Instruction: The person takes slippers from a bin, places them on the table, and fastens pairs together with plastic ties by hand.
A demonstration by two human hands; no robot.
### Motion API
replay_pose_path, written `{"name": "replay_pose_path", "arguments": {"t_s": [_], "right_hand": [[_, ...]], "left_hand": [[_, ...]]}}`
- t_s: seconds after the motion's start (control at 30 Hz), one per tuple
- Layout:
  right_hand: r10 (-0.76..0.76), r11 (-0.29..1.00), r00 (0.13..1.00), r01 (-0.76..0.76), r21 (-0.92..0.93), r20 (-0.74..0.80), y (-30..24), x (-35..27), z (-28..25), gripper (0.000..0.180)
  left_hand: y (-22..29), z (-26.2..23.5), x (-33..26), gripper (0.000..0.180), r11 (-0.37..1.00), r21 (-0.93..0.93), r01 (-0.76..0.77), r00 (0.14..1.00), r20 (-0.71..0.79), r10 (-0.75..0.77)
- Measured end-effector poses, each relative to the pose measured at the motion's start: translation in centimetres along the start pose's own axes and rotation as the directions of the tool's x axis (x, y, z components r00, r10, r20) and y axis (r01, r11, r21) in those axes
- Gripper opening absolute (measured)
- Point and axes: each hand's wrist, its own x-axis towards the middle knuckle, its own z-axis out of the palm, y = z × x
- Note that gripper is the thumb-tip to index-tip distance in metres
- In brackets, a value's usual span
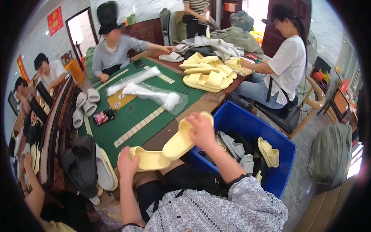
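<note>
Above my lap, my left hand (126, 164) is closed round one end of a pale yellow slipper (151, 161). A second yellow slipper (179, 140), held up at a slant, is gripped near its upper end by my right hand (204, 131). The two slippers meet or overlap at their inner ends; whether they touch is unclear. Beyond them lies the green table top (108, 136). Just right of my right forearm stands a blue bin (285, 157) with grey, black and yellow slippers inside.
Yellow slippers (208, 80) are heaped on the table's far right, white ones (222, 46) behind. Plastic bags (166, 96) and a row of tiles (139, 127) lie on the green top. Black slippers (80, 164) sit at left. Several people work around the table.
</note>
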Motion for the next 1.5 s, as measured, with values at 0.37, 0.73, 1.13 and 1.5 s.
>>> {"name": "replay_pose_path", "arguments": {"t_s": [0.37, 0.73, 1.13, 1.5], "right_hand": [[-0.447, 0.859, 0.895, 0.426, 0.284, 0.010, 0.6, 4.2, 6.3, 0.037], [-0.269, 0.739, 0.963, 0.227, 0.634, -0.032, 0.0, 4.3, 15.3, 0.024], [0.359, 0.930, 0.917, -0.335, 0.153, -0.172, 13.2, 8.9, 14.6, 0.012], [0.423, 0.903, 0.896, -0.429, -0.017, -0.136, 11.9, 9.4, 17.3, 0.013]], "left_hand": [[-1.8, 0.3, 2.4, 0.044, 0.922, -0.209, -0.326, 0.945, -0.054, 0.322], [-2.3, 5.0, 4.0, 0.041, 0.973, 0.019, -0.228, 0.909, -0.353, 0.220], [-1.1, 5.0, 4.4, 0.037, 0.965, 0.085, -0.246, 0.903, -0.341, 0.260], [-1.4, 5.2, 4.3, 0.037, 0.967, 0.097, -0.235, 0.910, -0.329, 0.254]]}}
